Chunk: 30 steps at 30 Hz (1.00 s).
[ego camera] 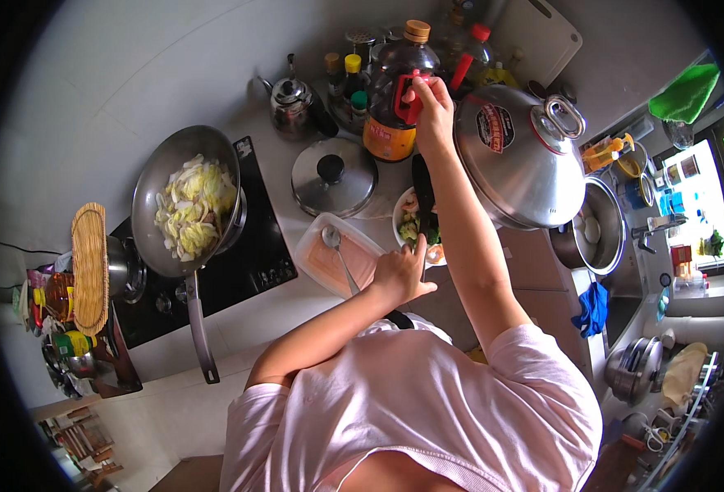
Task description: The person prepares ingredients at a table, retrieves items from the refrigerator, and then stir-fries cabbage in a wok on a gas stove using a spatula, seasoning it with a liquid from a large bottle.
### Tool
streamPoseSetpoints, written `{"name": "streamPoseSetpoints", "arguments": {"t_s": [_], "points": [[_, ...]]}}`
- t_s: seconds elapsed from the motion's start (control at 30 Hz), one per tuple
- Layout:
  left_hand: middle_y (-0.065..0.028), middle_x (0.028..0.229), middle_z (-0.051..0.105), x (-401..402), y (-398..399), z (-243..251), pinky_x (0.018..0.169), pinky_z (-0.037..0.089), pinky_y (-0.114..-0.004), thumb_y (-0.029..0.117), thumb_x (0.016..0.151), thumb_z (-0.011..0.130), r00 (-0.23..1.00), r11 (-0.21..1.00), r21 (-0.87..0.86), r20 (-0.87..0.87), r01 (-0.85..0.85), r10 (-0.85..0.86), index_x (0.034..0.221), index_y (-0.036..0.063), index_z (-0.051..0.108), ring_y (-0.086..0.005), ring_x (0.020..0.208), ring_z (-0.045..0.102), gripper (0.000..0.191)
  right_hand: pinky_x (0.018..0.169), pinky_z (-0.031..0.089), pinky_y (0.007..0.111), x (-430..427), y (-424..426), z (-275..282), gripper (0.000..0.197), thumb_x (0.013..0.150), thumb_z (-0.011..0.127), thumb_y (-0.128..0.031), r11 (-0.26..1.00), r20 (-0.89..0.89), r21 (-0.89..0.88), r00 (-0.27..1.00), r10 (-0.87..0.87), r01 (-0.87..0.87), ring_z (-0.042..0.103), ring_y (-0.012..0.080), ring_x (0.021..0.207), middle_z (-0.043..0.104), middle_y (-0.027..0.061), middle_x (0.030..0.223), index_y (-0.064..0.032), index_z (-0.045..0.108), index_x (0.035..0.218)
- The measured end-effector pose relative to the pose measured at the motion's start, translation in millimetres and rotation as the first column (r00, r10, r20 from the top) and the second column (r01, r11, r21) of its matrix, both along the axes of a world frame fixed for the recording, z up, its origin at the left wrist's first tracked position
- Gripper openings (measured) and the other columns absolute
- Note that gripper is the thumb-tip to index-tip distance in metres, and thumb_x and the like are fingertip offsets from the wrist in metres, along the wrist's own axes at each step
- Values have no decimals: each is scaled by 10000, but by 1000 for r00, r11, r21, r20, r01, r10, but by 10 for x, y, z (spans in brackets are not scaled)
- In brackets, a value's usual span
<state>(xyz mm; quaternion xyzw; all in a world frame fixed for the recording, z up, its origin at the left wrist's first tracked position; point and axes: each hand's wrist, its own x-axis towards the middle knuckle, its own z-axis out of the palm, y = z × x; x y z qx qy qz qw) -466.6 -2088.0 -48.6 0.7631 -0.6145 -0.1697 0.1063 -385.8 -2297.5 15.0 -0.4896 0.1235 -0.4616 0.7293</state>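
Observation:
My right hand (432,107) grips the red handle of a large dark sauce bottle (391,138) with an orange cap, which stands on the counter. My left hand (400,273) is lower, its index finger and thumb spread and its other fingers curled; whether it holds anything is unclear. Its index fingertip is at the end of a long black utensil (423,190) lying over a bowl of broccoli and shrimp (405,212). A spoon (332,237) rests in a translucent plastic container (312,261). Cut cabbage (195,206) lies in a wok (146,230) on the cooktop.
A steel lid (312,184) lies beside a small kettle (291,111). Bottles (354,77) stand behind. At right are a large domed steel lid (522,172) and a steel pot (608,240). The wok's handle (197,332) sticks out past the cooktop's (263,246) front edge.

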Motion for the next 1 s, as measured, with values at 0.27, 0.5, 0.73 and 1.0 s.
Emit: {"name": "streamPoseSetpoints", "arguments": {"t_s": [0.27,0.5,0.73,1.0], "points": [[-150,719,576,-216,103,-486,488,495,-330,328,672,652,1000,999,-31,5,-30,30,1304,-55,208,-250,571,593,862,522,362,183,25,-42,-180,118,846,535,-136,994,89,97,994,-67,58,475,63,577,536,8,647,-84,489,750],[-208,781,534,-13,342,-178,531,491,-389,154,729,532,979,949,-241,-91,-201,184,1228,-131,272,-319,600,574,631,492,345,172,18,-159,-321,125,848,534,-142,994,43,46,994,-97,95,458,52,547,532,-2,637,-91,490,742],[-266,885,517,192,931,230,661,474,-432,112,716,515,939,952,-154,-269,-263,215,1224,-79,302,-391,739,561,583,531,365,186,-10,-151,-458,112,835,544,-128,987,-45,81,990,-136,140,479,70,576,523,-3,636,-70,506,748],[-247,940,517,329,1619,418,684,462,-438,97,730,518,911,903,-211,-268,-374,315,1262,-50,289,-400,787,543,598,566,347,193,-191,60,-518,174,811,590,-191,961,-97,100,964,-248,257,458,64,607,540,-3,676,-75,523,698]]}}
